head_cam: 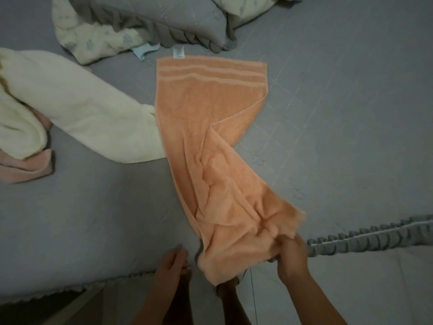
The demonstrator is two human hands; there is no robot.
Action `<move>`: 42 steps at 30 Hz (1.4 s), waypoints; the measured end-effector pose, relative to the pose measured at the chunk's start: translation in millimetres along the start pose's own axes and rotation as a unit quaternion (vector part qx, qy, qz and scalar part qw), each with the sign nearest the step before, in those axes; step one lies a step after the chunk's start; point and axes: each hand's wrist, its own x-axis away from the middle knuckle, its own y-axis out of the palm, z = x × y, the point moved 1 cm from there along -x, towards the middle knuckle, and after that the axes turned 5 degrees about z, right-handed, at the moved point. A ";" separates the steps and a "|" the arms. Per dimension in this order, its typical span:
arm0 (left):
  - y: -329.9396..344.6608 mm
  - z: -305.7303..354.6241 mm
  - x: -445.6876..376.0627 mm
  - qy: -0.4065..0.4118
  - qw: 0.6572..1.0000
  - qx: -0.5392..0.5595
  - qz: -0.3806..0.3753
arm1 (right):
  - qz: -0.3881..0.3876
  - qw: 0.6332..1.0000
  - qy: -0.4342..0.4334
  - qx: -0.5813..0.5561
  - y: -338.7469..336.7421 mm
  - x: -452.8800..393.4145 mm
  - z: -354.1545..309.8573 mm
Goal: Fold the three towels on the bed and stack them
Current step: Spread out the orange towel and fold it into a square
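Note:
An orange towel (210, 127) lies lengthwise on the grey bed, its far striped end flat and its near end bunched and lifted. My right hand (290, 252) grips that bunched near end by its right corner. My left hand (172, 263) hovers just left of the towel's near edge, fingers loosely curled, holding nothing that I can see. A cream towel (77, 113) sprawls crumpled to the left, touching the orange towel's left edge. A pink towel (28, 167) peeks out from under the cream one at the far left.
A grey pillow (164, 17) with a ruffled edge and a pale printed blanket (93, 41) lie at the far side. The bed's ruffled grey trim (375, 235) runs along the near right. The grey bedspread (351, 113) stretches to the right of the orange towel.

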 end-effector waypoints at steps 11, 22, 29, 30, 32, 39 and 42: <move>38.9 26.4 16.2 0.083 0.996 -0.002 0.030 | 0.143 0.944 -0.023 0.296 -49.7 2.1 36.0; 4.6 -3.1 0.5 0.027 0.986 0.029 0.164 | -0.049 0.846 -0.247 0.469 30.6 -37.0 -60.6; -24.4 -26.1 -3.3 0.004 0.991 -0.083 0.107 | -0.103 0.841 -0.115 0.518 -62.3 -41.5 3.6; -23.4 -17.8 -5.3 0.008 0.992 -0.089 0.092 | -0.110 0.839 -0.111 0.521 -63.1 -44.1 3.1; -21.4 1.2 -13.5 0.013 0.994 -0.062 0.092 | -0.114 0.838 -0.123 0.519 -53.1 -47.5 -4.8; -19.3 102.4 -51.9 0.086 0.988 -0.012 0.127 | -0.114 0.869 -0.224 0.427 13.2 -52.5 -78.0; -21.7 137.4 -73.1 0.104 0.983 0.025 0.148 | -0.086 0.903 -0.206 0.367 34.8 -62.4 -100.9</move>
